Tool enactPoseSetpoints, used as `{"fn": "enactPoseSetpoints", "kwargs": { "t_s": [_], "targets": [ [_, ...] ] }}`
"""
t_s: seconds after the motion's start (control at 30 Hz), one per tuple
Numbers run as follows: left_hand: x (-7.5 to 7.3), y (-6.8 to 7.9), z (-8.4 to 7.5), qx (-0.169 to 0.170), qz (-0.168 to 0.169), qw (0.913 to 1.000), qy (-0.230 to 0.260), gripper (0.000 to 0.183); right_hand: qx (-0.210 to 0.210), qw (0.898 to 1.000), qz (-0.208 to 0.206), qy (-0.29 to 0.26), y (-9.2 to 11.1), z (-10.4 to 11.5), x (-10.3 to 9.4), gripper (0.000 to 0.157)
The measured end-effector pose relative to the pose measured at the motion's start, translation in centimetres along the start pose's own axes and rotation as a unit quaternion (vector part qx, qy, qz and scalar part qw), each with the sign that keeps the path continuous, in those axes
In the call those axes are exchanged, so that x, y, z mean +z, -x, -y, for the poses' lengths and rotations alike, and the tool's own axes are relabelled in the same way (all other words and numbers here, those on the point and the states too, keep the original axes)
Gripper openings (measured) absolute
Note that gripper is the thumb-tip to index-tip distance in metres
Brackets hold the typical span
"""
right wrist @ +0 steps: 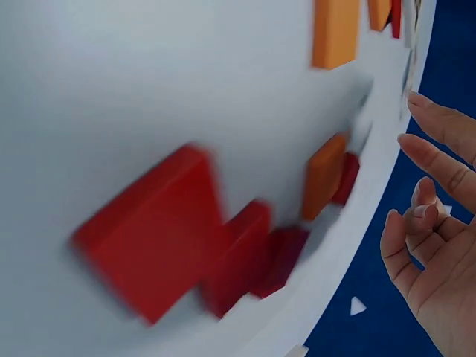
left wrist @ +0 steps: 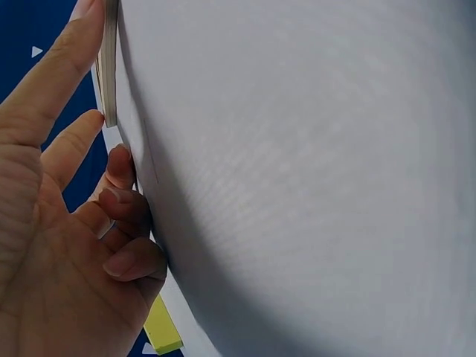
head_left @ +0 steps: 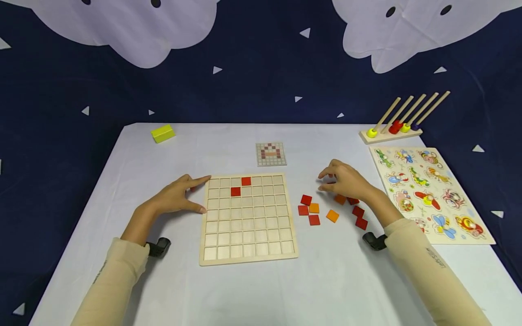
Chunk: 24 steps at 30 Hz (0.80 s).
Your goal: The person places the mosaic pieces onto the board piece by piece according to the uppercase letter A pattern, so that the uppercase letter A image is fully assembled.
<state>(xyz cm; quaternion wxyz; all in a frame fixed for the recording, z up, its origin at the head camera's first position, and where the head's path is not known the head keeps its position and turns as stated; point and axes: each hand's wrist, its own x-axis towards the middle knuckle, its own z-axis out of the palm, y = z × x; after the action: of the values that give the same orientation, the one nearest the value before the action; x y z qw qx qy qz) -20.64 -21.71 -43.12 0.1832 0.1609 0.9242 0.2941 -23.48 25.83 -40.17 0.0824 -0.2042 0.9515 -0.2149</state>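
A wooden grid board lies on the white table, with one red square tile in its top row and another red tile in the row below. My left hand touches the board's left side with the thumb, its index fingertip at the top left corner; its other fingers curl loosely in the left wrist view. Over the loose tiles hovers my right hand, thumb and index finger apart, holding nothing. Beneath and beside it lie several red tiles and orange tiles.
Behind the board lies a small pattern card. A yellow block sits at the back left. To the right are an insect picture board and a pegged bead stand. A dark blue cloth hangs behind the table.
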Motion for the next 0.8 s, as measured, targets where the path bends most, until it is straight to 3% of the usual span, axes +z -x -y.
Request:
{"fn": "enactPoseSetpoints", "kwargs": {
  "t_s": [0.47,0.8],
  "targets": [
    [0.0,0.1,-0.2,0.002,0.001,1.0000,0.004,0.100,0.016,0.999,0.006,0.036,1.9,-2.6,-0.3,0.029],
    [0.1,0.0,0.1,-0.003,-0.002,1.0000,0.000,0.101,-0.018,0.999,-0.004,0.049,1.8,-2.6,0.1,0.027]
  ]
}}
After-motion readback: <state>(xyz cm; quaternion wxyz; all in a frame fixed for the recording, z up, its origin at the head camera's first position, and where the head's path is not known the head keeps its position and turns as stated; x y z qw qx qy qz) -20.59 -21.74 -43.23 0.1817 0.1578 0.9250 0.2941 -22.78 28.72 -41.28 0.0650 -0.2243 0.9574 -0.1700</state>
